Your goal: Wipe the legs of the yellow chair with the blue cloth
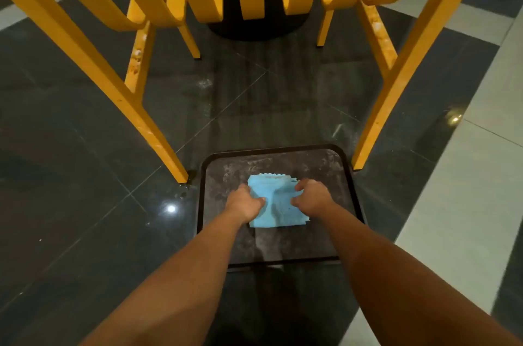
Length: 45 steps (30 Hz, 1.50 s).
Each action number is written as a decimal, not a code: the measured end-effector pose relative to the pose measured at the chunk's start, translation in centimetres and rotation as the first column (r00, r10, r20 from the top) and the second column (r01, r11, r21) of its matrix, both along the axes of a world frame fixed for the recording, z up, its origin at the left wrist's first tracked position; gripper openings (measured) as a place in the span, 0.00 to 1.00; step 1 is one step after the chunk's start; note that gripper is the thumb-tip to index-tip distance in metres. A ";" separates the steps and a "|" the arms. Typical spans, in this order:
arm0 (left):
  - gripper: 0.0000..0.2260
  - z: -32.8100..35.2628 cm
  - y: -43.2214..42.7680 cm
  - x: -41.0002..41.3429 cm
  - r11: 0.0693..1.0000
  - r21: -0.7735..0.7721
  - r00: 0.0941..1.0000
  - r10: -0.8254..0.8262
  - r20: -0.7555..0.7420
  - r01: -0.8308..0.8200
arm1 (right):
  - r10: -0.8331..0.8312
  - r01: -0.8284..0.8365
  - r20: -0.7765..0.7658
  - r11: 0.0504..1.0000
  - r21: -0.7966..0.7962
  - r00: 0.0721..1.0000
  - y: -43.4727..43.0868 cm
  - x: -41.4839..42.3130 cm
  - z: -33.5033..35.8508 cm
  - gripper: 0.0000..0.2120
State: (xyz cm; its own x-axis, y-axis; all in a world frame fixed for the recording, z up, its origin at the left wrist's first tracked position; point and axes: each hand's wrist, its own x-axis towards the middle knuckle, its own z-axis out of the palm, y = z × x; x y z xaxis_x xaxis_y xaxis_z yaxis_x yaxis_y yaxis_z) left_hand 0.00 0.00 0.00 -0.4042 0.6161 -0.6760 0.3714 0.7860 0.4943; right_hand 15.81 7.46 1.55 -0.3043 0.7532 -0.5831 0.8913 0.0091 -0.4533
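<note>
The blue cloth [278, 205] lies folded on a dark tray [283, 243] on the floor. My left hand [245, 202] pinches the cloth's left edge, and my right hand [310, 198] pinches its right edge. The yellow chair stands just beyond the tray. Its near left leg [119, 96] slants down to the floor left of the tray, and its near right leg [402, 79] ends beside the tray's far right corner. Two farther legs [141, 57] [376, 31] show pale scuffed patches.
A round black table base [254, 25] sits on the floor behind the chair slats. The floor is glossy dark tile [85, 204], with pale tiles [467, 190] along the right. Small wet spots lie near the left leg's foot [182, 192].
</note>
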 end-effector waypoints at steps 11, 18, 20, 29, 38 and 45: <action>0.27 -1.1 0.4 0.4 0.988 -0.070 0.983 0.147 0.112 -0.140 | -0.060 0.057 -0.019 0.987 -0.151 0.998 0.4 0.5 -2.7 0.28; 0.23 -2.1 0.6 0.1 0.962 -0.085 0.942 0.271 0.196 -0.259 | -0.118 0.119 0.017 0.977 -0.178 0.993 0.8 -0.1 -3.3 0.28; 0.20 -2.4 0.6 0.0 0.956 -0.090 0.932 0.292 0.215 -0.279 | -0.106 0.105 0.004 0.973 -0.207 0.994 0.9 -0.4 -3.3 0.25; 0.09 -2.5 0.8 0.3 0.942 -0.067 0.907 0.334 0.256 -0.329 | -0.308 0.269 -0.067 0.902 -0.337 0.949 1.2 -0.9 -4.0 0.20; 0.15 0.4 0.0 -1.0 0.821 0.055 0.694 0.442 0.569 -0.569 | -0.608 0.375 -0.305 0.736 -0.563 0.733 1.3 -0.7 -1.9 0.20; 0.21 3.4 -1.2 -1.5 0.739 0.140 0.592 0.394 0.703 -0.659 | -0.677 0.209 -0.480 0.675 -0.708 0.558 0.8 -1.1 0.8 0.26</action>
State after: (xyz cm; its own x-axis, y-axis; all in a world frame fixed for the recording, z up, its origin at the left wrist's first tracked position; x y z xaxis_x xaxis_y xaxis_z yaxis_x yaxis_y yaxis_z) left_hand -1.47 -1.18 3.45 -0.3313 0.6651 -0.6693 -0.5276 0.4575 0.7158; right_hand 14.70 8.30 2.35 -0.4810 0.5421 -0.6890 0.1351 -0.7307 -0.6692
